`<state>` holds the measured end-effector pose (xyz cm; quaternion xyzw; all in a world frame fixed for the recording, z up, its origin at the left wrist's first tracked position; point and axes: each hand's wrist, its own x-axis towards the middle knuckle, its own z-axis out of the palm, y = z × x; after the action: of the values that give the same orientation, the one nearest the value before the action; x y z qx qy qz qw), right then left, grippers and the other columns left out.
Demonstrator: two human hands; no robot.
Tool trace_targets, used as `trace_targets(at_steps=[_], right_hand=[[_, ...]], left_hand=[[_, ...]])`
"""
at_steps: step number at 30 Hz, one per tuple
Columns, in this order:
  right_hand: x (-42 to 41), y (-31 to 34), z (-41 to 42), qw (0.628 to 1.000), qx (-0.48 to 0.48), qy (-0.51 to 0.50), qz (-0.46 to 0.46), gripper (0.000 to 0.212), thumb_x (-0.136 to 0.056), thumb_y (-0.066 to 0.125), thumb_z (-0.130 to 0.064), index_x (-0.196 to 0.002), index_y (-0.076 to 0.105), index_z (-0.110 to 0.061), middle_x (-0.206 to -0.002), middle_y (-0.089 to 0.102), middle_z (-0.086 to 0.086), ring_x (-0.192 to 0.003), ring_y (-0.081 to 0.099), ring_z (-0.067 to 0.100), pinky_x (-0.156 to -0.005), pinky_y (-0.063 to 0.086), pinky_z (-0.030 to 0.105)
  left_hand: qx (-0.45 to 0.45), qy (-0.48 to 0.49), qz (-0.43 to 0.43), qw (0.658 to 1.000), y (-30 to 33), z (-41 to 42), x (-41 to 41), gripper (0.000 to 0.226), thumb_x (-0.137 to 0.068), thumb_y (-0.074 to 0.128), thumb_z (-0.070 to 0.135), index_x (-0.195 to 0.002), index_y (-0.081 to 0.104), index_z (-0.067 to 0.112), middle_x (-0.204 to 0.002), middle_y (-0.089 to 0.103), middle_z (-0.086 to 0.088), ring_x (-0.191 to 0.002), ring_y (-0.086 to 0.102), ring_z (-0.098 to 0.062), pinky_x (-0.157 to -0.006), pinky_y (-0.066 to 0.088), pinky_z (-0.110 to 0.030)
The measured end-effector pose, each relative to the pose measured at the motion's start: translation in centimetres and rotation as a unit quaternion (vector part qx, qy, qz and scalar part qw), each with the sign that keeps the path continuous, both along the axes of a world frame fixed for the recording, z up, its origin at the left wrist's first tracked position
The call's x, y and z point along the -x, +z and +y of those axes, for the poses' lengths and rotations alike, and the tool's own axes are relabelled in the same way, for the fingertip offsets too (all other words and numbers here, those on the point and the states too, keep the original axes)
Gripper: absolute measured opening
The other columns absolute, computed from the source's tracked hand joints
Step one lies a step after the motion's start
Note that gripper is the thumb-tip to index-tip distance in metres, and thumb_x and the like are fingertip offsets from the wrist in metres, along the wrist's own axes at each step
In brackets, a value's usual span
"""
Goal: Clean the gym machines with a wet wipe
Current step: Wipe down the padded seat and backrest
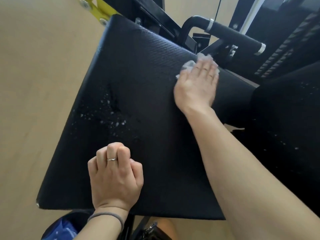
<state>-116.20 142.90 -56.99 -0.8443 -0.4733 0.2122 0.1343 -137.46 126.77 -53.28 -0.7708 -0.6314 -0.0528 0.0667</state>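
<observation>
Head view: left hand rests clenched in a fist on the near part of the black padded seat, holding nothing, a ring on one finger. Beyond its knuckles, white flecks dot the padding. Right hand lies flat, fingers straight, pressing the wet wipe against the seat's far edge. Past its fingertips stands a black handle.
</observation>
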Motion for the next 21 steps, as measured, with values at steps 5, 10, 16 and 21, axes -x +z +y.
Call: trace_targets(at_steps=[5,10,16,21], right_hand=[[9.5,3.5,2.9,0.963,-0.121,0.24,0.008,0.061,-0.108,0.011,-0.037,-0.161,-0.002,-0.01,-0.17,-0.006,0.009,-0.156,-0.01,0.021,-0.125,-0.009,0.041],[5.9,2.0,0.1,0.944,-0.113,0.306,-0.039,0.062,-0.107,0.013,-0.04,-0.162,0.0,-0.016,-0.17,-0.005,0.003,-0.156,-0.007,0.018,-0.125,-0.007,0.042],[2.1,2.4,6.3,0.989,-0.017,0.147,0.004,0.061,-0.107,0.006,-0.037,-0.16,-0.004,-0.009,-0.169,-0.01,0.01,-0.156,-0.011,0.023,-0.126,-0.009,0.041],[8.3,4.8,10.3,0.966,-0.083,0.246,-0.004,0.066,-0.107,0.008,-0.041,-0.16,-0.005,-0.004,-0.169,-0.01,0.013,-0.156,-0.012,0.026,-0.126,-0.007,0.041]], left_hand=[[0.002,0.001,0.026,1.0,0.0,-0.1,0.1,0.013,-0.082,0.052,0.018,-0.092,0.051,0.01,-0.1,0.053,-0.011,-0.09,0.048,-0.034,-0.078,0.038,-0.048],[0.011,0.004,0.018,1.0,0.0,0.1,0.0,0.012,-0.081,0.054,0.018,-0.09,0.052,0.01,-0.102,0.054,-0.009,-0.092,0.049,-0.032,-0.078,0.038,-0.047],[0.007,-0.004,0.005,1.0,-0.2,0.1,0.1,0.01,-0.08,0.051,0.019,-0.087,0.052,0.012,-0.101,0.053,-0.005,-0.092,0.048,-0.028,-0.077,0.038,-0.044],[0.003,-0.005,0.006,1.0,-0.1,0.1,0.1,0.008,-0.079,0.05,0.017,-0.085,0.052,0.012,-0.097,0.052,-0.005,-0.087,0.048,-0.028,-0.076,0.039,-0.043]])
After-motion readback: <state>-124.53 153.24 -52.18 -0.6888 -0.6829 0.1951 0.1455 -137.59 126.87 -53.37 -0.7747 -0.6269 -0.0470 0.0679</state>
